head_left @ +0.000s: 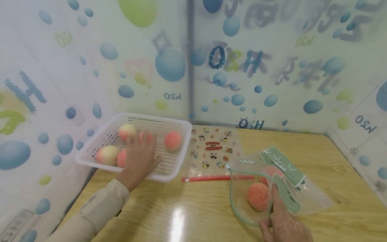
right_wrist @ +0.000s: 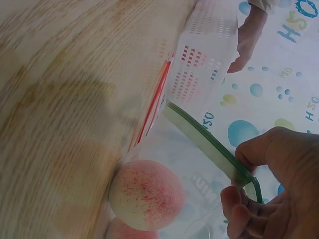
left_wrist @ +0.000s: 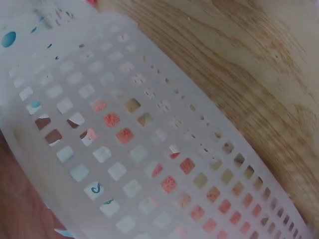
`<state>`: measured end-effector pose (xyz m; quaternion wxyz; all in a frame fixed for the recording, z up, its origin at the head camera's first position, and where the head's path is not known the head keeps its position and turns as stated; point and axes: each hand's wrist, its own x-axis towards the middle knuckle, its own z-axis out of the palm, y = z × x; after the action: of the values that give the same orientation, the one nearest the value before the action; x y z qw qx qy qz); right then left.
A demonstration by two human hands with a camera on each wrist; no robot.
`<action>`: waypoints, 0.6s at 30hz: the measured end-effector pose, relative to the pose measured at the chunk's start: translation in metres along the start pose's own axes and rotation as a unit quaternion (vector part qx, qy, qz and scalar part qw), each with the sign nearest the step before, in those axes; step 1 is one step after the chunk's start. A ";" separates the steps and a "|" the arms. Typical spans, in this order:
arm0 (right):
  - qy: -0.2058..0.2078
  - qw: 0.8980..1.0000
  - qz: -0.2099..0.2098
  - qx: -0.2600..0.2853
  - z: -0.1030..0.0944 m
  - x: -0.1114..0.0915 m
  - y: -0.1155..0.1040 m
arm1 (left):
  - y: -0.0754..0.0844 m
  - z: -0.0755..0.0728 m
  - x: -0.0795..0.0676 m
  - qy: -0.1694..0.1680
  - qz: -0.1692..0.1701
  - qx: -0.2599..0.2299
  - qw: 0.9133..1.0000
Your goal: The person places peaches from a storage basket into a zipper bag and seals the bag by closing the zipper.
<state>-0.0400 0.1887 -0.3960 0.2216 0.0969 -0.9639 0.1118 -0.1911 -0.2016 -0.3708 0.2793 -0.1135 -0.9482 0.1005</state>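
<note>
My left hand (head_left: pixel 140 159) is over the near side of a white perforated basket (head_left: pixel 188 134), its fingers extended and slightly blurred. Peaches lie around it in the basket: a pink one (head_left: pixel 173 139) at the right, paler ones (head_left: pixel 107 155) at the left, others partly behind the hand. At the right, my right hand (head_left: pixel 285 220) pinches the green-edged mouth of a clear zip bag (head_left: pixel 242 203) between thumb and fingers. Inside the bag sit a pink peach (head_left: pixel 258 196) and another partly hidden behind it. The right wrist view shows the grip on the green zip strip (right_wrist: pixel 209 137).
A clear bag with cartoon prints (head_left: pixel 213 151) lies flat between basket and zip bag, its red slider strip (head_left: pixel 217 178) toward me. Everything stands on a wood-grain table (head_left: pixel 145 215). A bubble-patterned sheet (head_left: pixel 169 64) rises behind and beside the table.
</note>
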 end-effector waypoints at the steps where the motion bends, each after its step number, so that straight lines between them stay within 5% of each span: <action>1: -0.003 1.000 0.004 0.001 0.000 0.000 0.000 | -0.001 0.000 0.000 -0.002 -0.001 0.004 1.000; 9: 0.004 1.000 0.010 0.005 0.000 -0.001 -0.001 | -0.012 -0.002 0.001 -0.063 -0.021 0.033 0.997; 13: -0.007 1.000 0.018 0.004 -0.001 -0.001 -0.001 | -0.016 -0.002 0.000 -0.118 -0.048 0.068 0.990; 18: -0.015 1.000 0.017 -0.003 -0.002 0.000 -0.002 | -0.022 -0.002 0.001 -0.165 -0.070 0.051 0.982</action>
<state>-0.0387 0.1875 -0.3943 0.2052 0.0813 -0.9690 0.1112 -0.1947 -0.2225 -0.3630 0.1303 -0.0146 -0.9805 0.1462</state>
